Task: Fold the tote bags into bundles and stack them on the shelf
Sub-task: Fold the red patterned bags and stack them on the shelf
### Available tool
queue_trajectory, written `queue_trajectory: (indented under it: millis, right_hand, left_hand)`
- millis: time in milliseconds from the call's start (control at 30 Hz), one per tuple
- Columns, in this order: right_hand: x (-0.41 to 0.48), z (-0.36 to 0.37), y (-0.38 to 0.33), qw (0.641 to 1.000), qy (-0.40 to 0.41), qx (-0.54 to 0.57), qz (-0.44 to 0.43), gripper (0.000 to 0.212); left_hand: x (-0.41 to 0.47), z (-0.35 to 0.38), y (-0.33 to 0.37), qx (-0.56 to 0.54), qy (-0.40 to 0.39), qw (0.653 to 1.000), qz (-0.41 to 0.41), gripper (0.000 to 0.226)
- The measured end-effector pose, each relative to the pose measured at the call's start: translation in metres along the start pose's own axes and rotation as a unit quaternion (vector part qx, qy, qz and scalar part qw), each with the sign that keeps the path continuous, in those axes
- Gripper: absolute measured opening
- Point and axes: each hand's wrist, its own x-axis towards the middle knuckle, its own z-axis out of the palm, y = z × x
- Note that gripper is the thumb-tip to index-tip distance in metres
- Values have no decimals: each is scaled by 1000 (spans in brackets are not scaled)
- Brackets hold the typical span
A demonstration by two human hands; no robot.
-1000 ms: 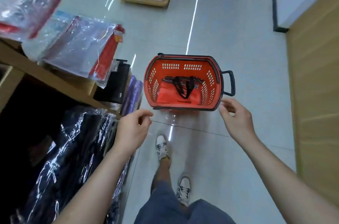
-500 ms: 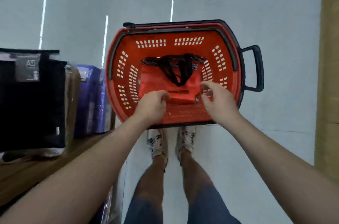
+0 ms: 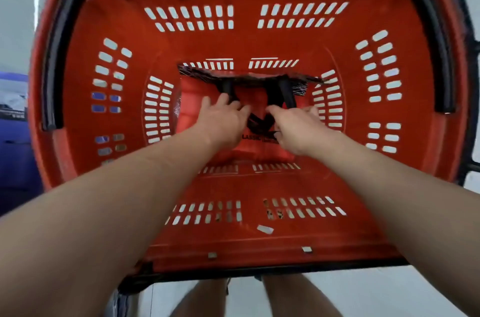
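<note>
Tote bag (image 3: pixel 259 151), flat on the floor of the basket (image 3: pixel 78 150) beneath both hands, mouth far, straps (image 3: pixel 276 93) trailing near. We see the left hand (image 3: pixel 223 120) laid straight-fingered on it; whether the right hand (image 3: pixel 298 129) grips a strap we cannot tell.

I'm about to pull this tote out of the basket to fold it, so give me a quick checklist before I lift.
1. Both hands on the tote: ok, left hand and right hand touch the red tote bag.
2. Firm grip: cannot tell; the left hand lies fairly flat, the right hand's hold is blurred.
3. Black straps untangled: cannot tell, partly under the hands.
4. Bag lies at the bottom of the basket: ok.
5. Shelf in view: not ok, the basket fills the frame.
</note>
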Motion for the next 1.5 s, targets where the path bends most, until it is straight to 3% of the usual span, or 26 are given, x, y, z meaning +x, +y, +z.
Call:
queue_trajectory:
  millis: [100, 167, 233, 300, 333, 400, 467, 533, 633, 667, 700, 733, 833, 867, 933, 1000, 1067, 1133, 1200, 1300, 1367, 1467, 1500]
  right_hand:
    - [-26, -18, 15, 997, -22, 57, -49, 41]
    - [-47, -35, 28, 992, -1, 111, -54, 42]
    - [-70, -55, 40, 979, 48, 193, -43, 60]
    - [-92, -73, 46, 961, 107, 252, -27, 78]
    - [-101, -81, 45, 957, 136, 256, -25, 79]
    - [-117, -94, 37, 949, 201, 241, -32, 60]
    - [-133, -110, 26, 933, 273, 233, -30, 27]
    - [-153, -134, 19, 917, 302, 257, -33, 10]
    - [-192, -184, 2, 896, 226, 380, -25, 13]
    - [-205, -199, -1, 885, 205, 418, -7, 19]
    - [-221, -216, -5, 875, 206, 438, 5, 27]
    - [-235, -232, -9, 868, 220, 444, 10, 36]
    - [-283, -286, -21, 865, 260, 429, 11, 37]
    - [-298, -303, -25, 864, 277, 420, 15, 37]
    - [-322, -333, -27, 858, 298, 418, 21, 37]
    - [-343, -357, -24, 851, 297, 433, 31, 35]
    - [-364, -376, -28, 840, 251, 480, 33, 27]
    - [-385, -389, -31, 824, 206, 528, 22, 22]
    - [-412, -398, -27, 827, 170, 535, 24, 32]
    - [-464, -410, -8, 834, 132, 534, 36, 90]
    - [-493, -401, 9, 800, 122, 586, 33, 123]
    - [-511, -360, 15, 715, 102, 691, 7, 132]
    - [-512, -345, 8, 707, 82, 702, 8, 130]
  left_hand:
    - [-15, -3, -19, -12, -5, 1000, -4, 31]
    - [-39, -20, -30, -147, 35, 988, -13, 29]
    - [-71, -49, -36, -285, 110, 952, -14, 25]
    - [-107, -82, -35, -349, 178, 920, 13, 22]
    - [-125, -100, -32, -367, 203, 907, 32, 25]
    - [-157, -136, -25, -403, 247, 880, 49, 30]
    - [-182, -169, -22, -491, 292, 821, 11, 28]
    - [-203, -199, -24, -579, 304, 756, -40, 30]
    - [-242, -234, -32, -673, 309, 670, -57, 13]
    - [-256, -245, -37, -686, 314, 654, -52, 25]
    - [-270, -253, -42, -674, 312, 668, -44, 49]
    - [-283, -260, -46, -644, 295, 705, -30, 69]
    - [-317, -265, -51, -419, 191, 888, 15, 108]
    - [-326, -263, -51, -335, 149, 930, 16, 122]
    - [-345, -260, -50, -254, 95, 963, -10, 136]
    - [-362, -267, -43, -259, 136, 956, -20, 127]
    - [-375, -284, -36, -373, 246, 894, -5, 88]
    - [-386, -310, -28, -533, 272, 801, -21, 41]
    - [-400, -337, -21, -614, 277, 737, -54, 15]
    - [-423, -370, -21, -606, 373, 697, -89, 22]
    - [-437, -384, -28, -588, 417, 685, -107, 28]
    - [-451, -399, -34, -678, 407, 602, -107, 21]
    - [-455, -402, -34, -715, 397, 566, -107, 18]
